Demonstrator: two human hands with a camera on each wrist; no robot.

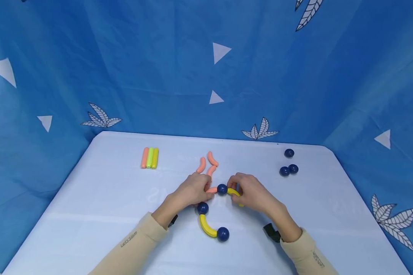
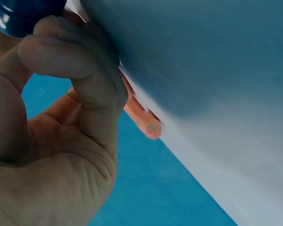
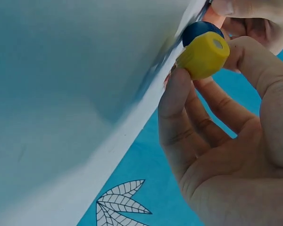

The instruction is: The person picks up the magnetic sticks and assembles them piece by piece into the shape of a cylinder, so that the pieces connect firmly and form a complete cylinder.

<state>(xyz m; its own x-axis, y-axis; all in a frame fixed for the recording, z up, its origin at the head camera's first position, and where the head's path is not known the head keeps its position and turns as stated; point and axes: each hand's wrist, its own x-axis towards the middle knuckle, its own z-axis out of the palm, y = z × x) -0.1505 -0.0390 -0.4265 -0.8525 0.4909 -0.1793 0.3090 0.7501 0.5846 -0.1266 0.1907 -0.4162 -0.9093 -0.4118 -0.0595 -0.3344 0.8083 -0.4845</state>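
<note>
My right hand (image 1: 252, 193) pinches a curved yellow stick (image 3: 205, 56) between thumb and fingers; a small grey disc shows in its end. The stick's other end meets a dark blue ball (image 1: 221, 189). On the ball's left side, a curved pink stick (image 1: 212, 190) is pinched by my left hand (image 1: 192, 189), which hides much of it. Just below the left hand sits another blue ball (image 1: 203, 208). From it a second curved yellow stick (image 1: 207, 226) runs to a third blue ball (image 1: 223, 234), so the pieces form part of a ring.
Several loose curved pink sticks (image 1: 201, 165) lie beyond the left hand. Three straight sticks (image 1: 149, 158), pink, lime and yellow, lie side by side at the back left. Three blue balls (image 1: 289, 153) rest at the back right of the white table (image 1: 330, 229). A blue curtain (image 1: 179, 76) surrounds the table.
</note>
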